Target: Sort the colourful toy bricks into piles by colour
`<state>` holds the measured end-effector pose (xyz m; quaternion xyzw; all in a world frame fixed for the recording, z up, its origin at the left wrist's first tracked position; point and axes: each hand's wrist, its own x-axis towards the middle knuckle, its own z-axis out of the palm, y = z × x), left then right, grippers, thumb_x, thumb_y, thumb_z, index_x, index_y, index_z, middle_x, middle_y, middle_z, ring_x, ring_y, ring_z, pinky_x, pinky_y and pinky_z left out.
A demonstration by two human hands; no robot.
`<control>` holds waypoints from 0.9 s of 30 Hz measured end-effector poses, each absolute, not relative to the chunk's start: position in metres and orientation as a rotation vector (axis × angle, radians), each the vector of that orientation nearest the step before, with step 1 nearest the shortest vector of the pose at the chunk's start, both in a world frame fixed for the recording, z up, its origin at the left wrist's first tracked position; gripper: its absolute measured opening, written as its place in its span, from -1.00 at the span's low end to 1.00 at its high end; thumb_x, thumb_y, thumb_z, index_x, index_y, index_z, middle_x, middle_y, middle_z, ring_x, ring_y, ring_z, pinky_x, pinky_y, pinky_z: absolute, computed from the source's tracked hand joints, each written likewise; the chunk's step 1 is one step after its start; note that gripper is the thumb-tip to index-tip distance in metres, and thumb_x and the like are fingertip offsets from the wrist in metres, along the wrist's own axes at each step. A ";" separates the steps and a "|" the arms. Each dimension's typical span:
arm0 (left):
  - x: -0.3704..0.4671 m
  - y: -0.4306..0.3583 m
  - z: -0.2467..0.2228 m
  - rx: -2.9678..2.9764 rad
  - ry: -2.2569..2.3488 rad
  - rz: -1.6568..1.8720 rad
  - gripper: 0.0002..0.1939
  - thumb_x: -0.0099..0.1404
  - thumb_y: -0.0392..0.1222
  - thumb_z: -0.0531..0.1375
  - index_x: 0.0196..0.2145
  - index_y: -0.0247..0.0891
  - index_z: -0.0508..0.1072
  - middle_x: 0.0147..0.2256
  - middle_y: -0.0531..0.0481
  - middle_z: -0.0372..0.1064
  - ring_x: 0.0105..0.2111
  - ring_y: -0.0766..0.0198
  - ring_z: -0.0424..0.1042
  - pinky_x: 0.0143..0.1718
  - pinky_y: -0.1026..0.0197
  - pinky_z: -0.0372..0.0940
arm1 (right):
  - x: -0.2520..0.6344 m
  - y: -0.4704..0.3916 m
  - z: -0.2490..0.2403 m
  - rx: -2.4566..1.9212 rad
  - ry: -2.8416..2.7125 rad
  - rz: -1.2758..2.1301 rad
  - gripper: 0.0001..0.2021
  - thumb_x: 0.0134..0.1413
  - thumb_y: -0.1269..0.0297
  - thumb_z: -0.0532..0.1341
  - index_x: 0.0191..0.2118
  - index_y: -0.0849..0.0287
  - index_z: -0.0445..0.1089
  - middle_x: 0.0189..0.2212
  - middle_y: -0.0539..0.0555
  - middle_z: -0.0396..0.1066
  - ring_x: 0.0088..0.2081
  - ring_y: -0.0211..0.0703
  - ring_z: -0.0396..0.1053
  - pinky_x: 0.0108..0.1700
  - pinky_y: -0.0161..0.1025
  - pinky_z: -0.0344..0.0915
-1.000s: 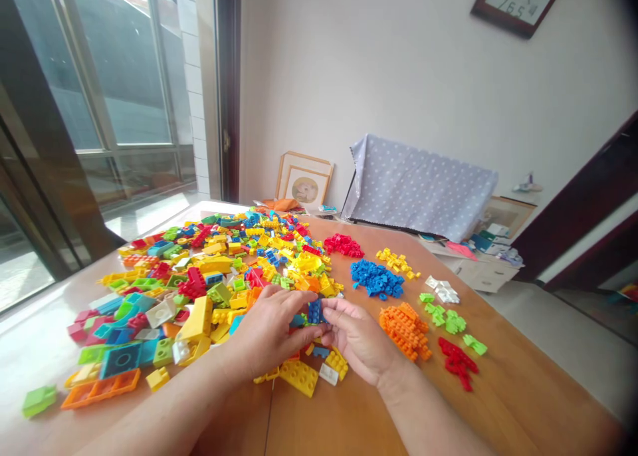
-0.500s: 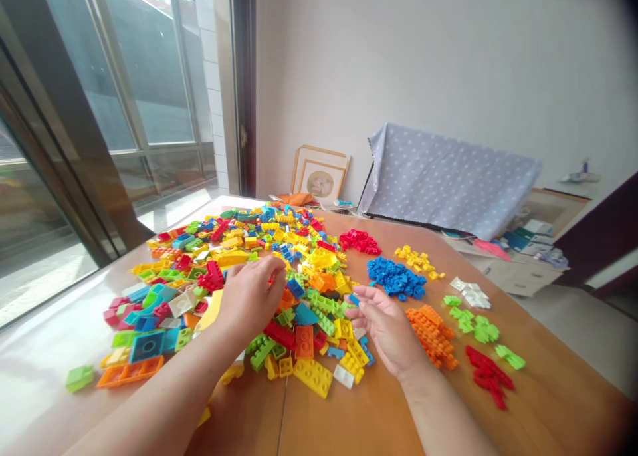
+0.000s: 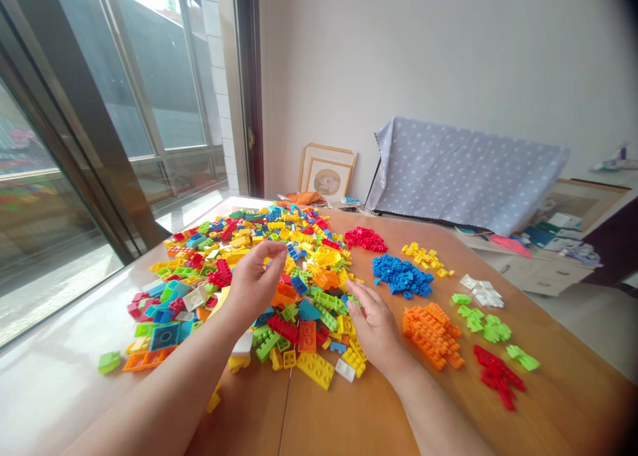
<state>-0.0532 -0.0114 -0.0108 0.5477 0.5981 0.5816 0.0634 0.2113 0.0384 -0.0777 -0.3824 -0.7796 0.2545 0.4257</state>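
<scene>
My left hand (image 3: 256,276) is over the middle of the mixed brick pile (image 3: 279,230), its fingers curled and the thumb close to the index finger. What it may be holding is hidden. At the pile's right edge, my right hand (image 3: 376,326) has a small blue toy brick (image 3: 344,299) at its fingertips, mostly covered by the fingers. Below the hands lie a large yellow brick (image 3: 315,370), a white brick (image 3: 345,370) and an orange brick (image 3: 308,336).
Sorted groups lie on the wooden table (image 3: 339,423) to the right: red (image 3: 365,238), blue (image 3: 403,275), yellow (image 3: 426,258), orange (image 3: 432,335), white (image 3: 483,291), green (image 3: 493,328) and dark red pieces (image 3: 498,373). A window stands at left; a dotted cloth (image 3: 463,170) hangs behind.
My right hand has turned and its fingertips have shifted toward the pile, so less of the blue brick shows. My left hand has lifted slightly. The view has swung a little left.
</scene>
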 end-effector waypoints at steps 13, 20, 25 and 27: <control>-0.092 0.009 0.011 1.005 1.551 2.276 -0.76 0.26 -0.03 0.29 -0.22 -0.24 0.51 -0.35 0.00 0.53 -0.29 0.25 0.53 -0.15 0.19 0.38 | 0.207 0.007 -0.053 -0.862 -2.031 0.440 -0.81 0.34 0.30 0.14 -0.09 0.04 0.50 -0.19 0.12 0.53 -0.09 0.01 0.43 -0.01 -0.05 0.34; -0.126 0.015 0.013 0.873 1.661 2.294 -0.73 0.19 -0.03 0.29 -0.22 -0.25 0.52 -0.40 -0.01 0.52 -0.35 0.25 0.51 -0.27 0.23 0.35 | 0.201 -0.004 -0.053 -0.843 -2.356 0.221 -0.79 0.10 0.23 0.37 -0.11 -0.06 0.59 0.04 0.12 0.47 0.13 0.14 0.31 0.16 0.10 0.20; -0.125 0.019 0.019 1.139 1.753 2.049 -0.69 0.21 0.02 0.27 -0.21 -0.26 0.53 -0.34 -0.06 0.55 -0.33 0.24 0.50 -0.29 0.24 0.34 | 0.197 -0.002 -0.056 -0.928 -2.394 0.193 -0.78 0.13 0.29 0.34 -0.10 -0.06 0.60 0.28 0.11 0.32 0.35 0.23 0.09 0.29 0.26 0.03; -0.124 0.023 0.024 1.262 1.820 1.875 -0.68 0.22 0.04 0.26 -0.21 -0.26 0.53 -0.33 -0.08 0.55 -0.34 0.25 0.49 -0.32 0.25 0.32 | 0.197 0.001 -0.058 -0.932 -2.378 0.219 -0.76 0.15 0.28 0.32 -0.06 -0.07 0.59 0.27 0.13 0.33 0.35 0.24 0.10 0.29 0.27 0.05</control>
